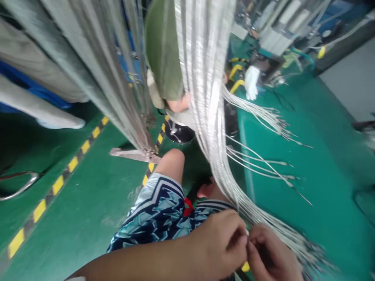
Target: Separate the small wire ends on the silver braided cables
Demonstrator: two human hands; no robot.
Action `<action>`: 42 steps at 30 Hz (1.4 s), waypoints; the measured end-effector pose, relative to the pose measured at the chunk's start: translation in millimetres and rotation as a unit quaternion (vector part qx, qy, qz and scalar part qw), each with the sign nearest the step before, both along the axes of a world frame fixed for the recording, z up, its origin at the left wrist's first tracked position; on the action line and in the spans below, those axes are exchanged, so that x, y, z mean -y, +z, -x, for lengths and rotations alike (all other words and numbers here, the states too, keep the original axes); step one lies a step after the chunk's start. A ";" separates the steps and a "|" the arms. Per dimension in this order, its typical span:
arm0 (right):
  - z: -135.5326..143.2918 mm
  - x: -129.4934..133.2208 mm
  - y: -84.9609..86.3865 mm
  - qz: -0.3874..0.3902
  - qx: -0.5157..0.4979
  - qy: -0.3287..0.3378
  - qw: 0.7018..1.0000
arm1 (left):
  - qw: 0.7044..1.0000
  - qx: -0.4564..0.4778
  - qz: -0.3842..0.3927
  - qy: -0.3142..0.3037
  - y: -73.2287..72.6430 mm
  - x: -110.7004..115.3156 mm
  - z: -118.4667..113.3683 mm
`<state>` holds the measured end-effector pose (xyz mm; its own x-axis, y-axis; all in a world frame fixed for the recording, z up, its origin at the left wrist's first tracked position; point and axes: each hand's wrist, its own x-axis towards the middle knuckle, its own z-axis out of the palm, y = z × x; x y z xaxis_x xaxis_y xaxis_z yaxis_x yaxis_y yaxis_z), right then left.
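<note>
My left hand (pixel 221 244) reaches in from the lower left, its fingers curled into a pinch. Close against its fingertips, my right hand (pixel 272 253) is pinched too. Whatever sits between the fingers is too small or hidden to make out. Just beyond both hands, a thick bundle of silvery white cables (pixel 206 78) hangs from above and bends to the right. Its loose ends (pixel 313 249) spread on the green tabletop (pixel 325 175) and are blurred. Further back lie a separate bunch of thin cables (pixel 263 113) and several single cables (pixel 260 164).
Another person in a green top (pixel 164 50) sits behind the hanging cables. Left of them, more grey cables (pixel 96 66) hang over a stand's foot (pixel 131 155). Yellow-black tape (pixel 58 184) crosses the green floor (pixel 96 210). A white glove (pixel 252 82) is at the back.
</note>
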<state>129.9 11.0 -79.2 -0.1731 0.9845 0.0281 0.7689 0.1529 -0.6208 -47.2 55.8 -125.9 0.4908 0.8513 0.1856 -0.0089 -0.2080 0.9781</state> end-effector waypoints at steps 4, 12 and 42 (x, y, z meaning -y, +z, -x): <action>0.7 -0.5 2.2 0.083 -0.149 -0.046 0.984 | 0.997 0.014 0.054 -0.060 8.7 -6.5 0.2; -4.4 7.0 -8.0 0.093 -0.260 -0.094 0.956 | 0.992 0.000 0.090 -0.094 10.3 -4.7 -12.8; -5.9 17.9 -19.3 0.046 -0.311 -0.108 0.943 | 0.954 0.026 0.287 -0.083 15.7 5.2 -29.5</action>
<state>135.9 -6.9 -98.5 0.0544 0.9981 -0.0290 0.2578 -0.0421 -0.9653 -17.7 50.6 -110.1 0.6300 0.7317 -0.2604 -0.0463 0.3700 0.9279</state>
